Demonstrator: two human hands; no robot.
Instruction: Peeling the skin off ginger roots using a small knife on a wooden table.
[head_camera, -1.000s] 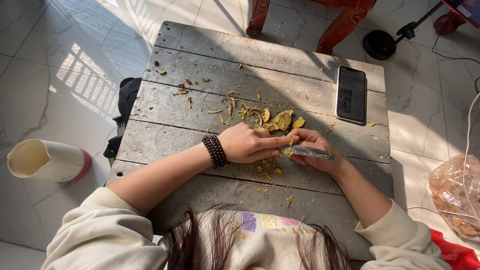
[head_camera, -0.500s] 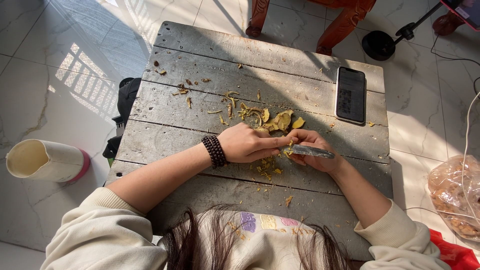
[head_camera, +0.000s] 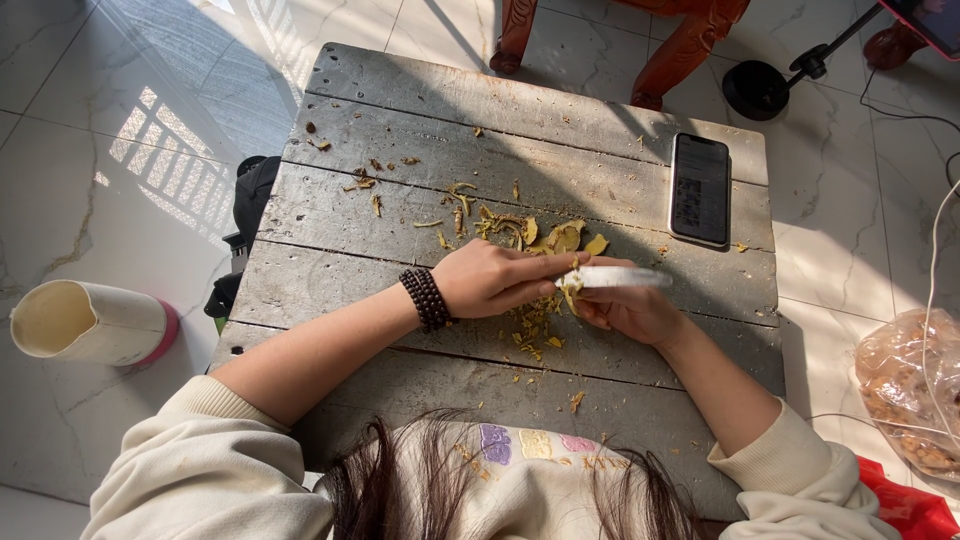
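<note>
Two hands meet in the middle of a grey wooden table (head_camera: 400, 130). The left hand (head_camera: 490, 280) has a dark bead bracelet (head_camera: 427, 298) on its wrist, and its fingers are curled and pinched around something small that I cannot see well. The right hand (head_camera: 630, 308) grips a knife (head_camera: 615, 277) with a pale blade that lies flat and points to the right. The blade touches a small yellow piece (head_camera: 571, 290) right between the two hands. Just under the hands lies a little heap of yellow peelings (head_camera: 530, 330). More yellow bits and slices (head_camera: 560, 238) sit just above the hands. Farther up and to the right, a black phone (head_camera: 699, 188) lies flat on the table. On the floor to the left lies a cream cup (head_camera: 85, 322) on its side. A clear bag (head_camera: 910, 395) with brown bits sits on the floor at the right.
</note>
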